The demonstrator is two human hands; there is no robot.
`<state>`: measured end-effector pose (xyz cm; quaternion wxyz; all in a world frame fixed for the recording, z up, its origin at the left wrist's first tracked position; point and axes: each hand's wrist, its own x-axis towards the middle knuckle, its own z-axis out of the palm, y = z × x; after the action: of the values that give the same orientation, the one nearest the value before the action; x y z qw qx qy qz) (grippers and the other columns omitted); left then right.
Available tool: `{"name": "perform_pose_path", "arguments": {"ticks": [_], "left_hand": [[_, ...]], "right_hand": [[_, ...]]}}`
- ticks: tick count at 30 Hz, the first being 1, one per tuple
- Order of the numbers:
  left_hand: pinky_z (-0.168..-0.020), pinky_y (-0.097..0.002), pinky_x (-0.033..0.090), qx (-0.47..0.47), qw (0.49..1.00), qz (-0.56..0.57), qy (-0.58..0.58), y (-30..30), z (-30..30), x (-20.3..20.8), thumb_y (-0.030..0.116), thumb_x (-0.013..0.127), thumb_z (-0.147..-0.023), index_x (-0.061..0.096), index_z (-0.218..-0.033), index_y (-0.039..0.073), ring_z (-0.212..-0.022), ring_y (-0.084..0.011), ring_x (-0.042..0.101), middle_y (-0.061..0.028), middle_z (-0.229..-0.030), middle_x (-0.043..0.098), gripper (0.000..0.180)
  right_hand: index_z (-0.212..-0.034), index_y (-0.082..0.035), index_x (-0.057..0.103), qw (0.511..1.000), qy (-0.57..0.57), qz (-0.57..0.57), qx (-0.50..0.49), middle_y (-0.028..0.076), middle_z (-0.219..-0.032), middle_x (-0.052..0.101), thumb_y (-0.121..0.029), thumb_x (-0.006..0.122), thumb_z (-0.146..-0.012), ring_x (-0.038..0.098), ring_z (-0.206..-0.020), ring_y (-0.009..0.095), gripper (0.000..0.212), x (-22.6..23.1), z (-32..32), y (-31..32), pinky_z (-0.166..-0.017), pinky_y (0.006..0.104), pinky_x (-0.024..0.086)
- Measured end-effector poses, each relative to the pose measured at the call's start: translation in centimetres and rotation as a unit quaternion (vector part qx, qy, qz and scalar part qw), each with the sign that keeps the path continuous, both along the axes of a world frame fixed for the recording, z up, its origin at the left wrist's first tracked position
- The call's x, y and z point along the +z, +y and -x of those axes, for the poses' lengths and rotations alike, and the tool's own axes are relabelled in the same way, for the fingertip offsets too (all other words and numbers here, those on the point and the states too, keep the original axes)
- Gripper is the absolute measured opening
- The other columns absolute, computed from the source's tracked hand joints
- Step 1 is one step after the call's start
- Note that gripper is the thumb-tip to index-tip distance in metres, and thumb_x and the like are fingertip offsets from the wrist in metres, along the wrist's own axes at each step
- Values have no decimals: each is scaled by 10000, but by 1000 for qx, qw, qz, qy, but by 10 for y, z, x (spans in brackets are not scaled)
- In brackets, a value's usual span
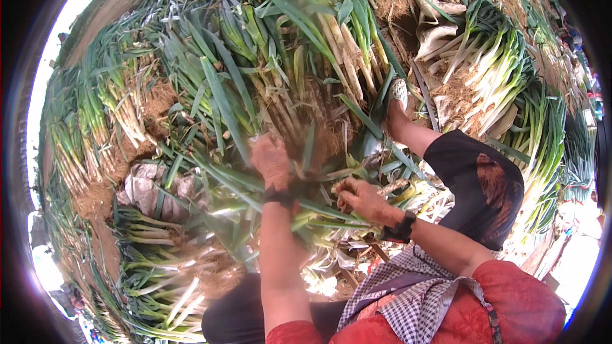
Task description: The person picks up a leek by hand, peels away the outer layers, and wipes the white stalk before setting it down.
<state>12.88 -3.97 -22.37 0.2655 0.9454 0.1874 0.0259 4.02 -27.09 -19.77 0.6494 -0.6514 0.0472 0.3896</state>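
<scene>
My left hand reaches forward to the near edge of a large heap of leeks, with roots and soil on them. Its fingers are curled among the stalks, and what they grip is hidden. Nearer to me on the right, my right hand is closed above loose leaves, fingers bent inward; I cannot make out what is in them. Long green leaves lie below and between the hands, partly smeared by motion. Each wrist has a dark band.
Peeled leeks with white stems are piled at the right, others at the lower left. A crumpled pale sack lies left of my arm. Stripped leaves cover the ground before me. My right leg stretches toward the heap.
</scene>
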Motion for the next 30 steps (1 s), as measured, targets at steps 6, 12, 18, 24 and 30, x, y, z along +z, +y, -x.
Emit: {"name": "perform_pose_path", "arguments": {"ticks": [6,12,18,24,30], "left_hand": [[-958,-481,371,42,962,-262,70,-12,-25,-40,424,693,-791,621,-1060,0,-1111,-336,501,-159,-1188,517,507],[-893,-467,400,-15,924,-351,151,47,-44,-27,364,601,-804,650,-921,18,-984,-315,557,-154,-970,576,369],[-771,-444,455,6,988,-138,-65,102,-12,22,344,594,-862,600,-838,-18,-769,-347,611,-179,-769,638,363],[-750,-458,438,13,994,92,-53,-15,47,89,251,591,-868,569,-778,-61,-786,-347,566,-245,-815,587,325],[-734,-429,381,-136,987,-54,-58,-92,192,139,132,707,-693,573,-682,56,-768,-294,527,-94,-748,543,154]], "right_hand": [[-1034,14,519,995,-61,54,60,91,-799,619,-93,511,-940,612,-666,132,142,-13,8,1,-621,295,514],[-1049,34,523,998,-63,27,17,102,-805,627,-94,511,-931,621,-687,145,175,-11,0,-1,-652,296,526],[-1057,43,524,997,-22,-68,-19,68,-830,605,-99,488,-951,611,-736,135,181,16,-8,8,-682,284,546],[-1044,20,532,993,-14,-100,-66,57,-863,613,-192,508,-990,612,-757,117,220,25,-14,-5,-665,264,528],[-1098,-42,555,966,135,-218,23,31,-998,630,-392,537,-980,605,-929,114,370,22,3,12,-792,311,511]]}}
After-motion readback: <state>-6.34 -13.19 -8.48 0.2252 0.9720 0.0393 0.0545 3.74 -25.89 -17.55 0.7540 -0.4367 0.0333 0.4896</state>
